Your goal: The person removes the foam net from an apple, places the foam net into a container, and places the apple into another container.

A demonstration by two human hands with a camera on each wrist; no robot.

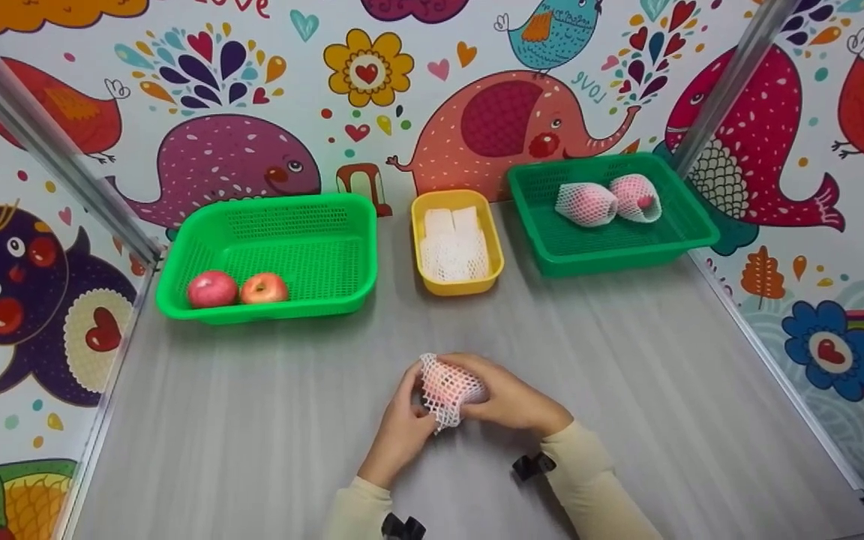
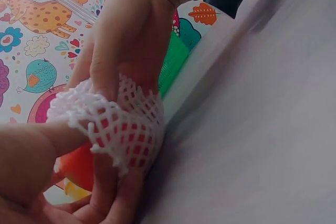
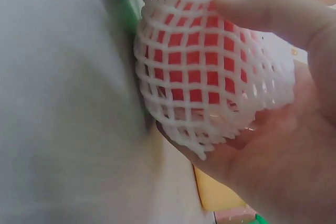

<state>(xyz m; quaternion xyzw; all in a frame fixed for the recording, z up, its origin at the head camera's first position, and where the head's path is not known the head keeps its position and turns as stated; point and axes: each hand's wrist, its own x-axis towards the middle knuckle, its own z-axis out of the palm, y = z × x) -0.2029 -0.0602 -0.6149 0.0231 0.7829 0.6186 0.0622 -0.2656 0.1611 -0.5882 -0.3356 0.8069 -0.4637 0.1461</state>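
Note:
A red apple (image 2: 79,166) sits inside a white foam net sleeve (image 1: 448,397), held between both hands above the grey table. My left hand (image 1: 402,429) grips it from the left, thumb and fingers around the net's open edge. On the other side my right hand (image 1: 513,397) wraps the covered fruit, with the thumb pressing the mesh in the right wrist view. Red skin shows through the net holes (image 3: 197,72). Bare apple shows below the net's edge in the left wrist view.
At the back left, a bright green basket (image 1: 304,307) contains two bare apples (image 1: 212,289). A yellow basket (image 1: 462,288) of flat white foam nets (image 1: 453,251) stands mid-back. The dark green basket (image 1: 612,259) at back right contains two netted apples (image 1: 586,204). Patterned walls (image 1: 372,150) enclose the table.

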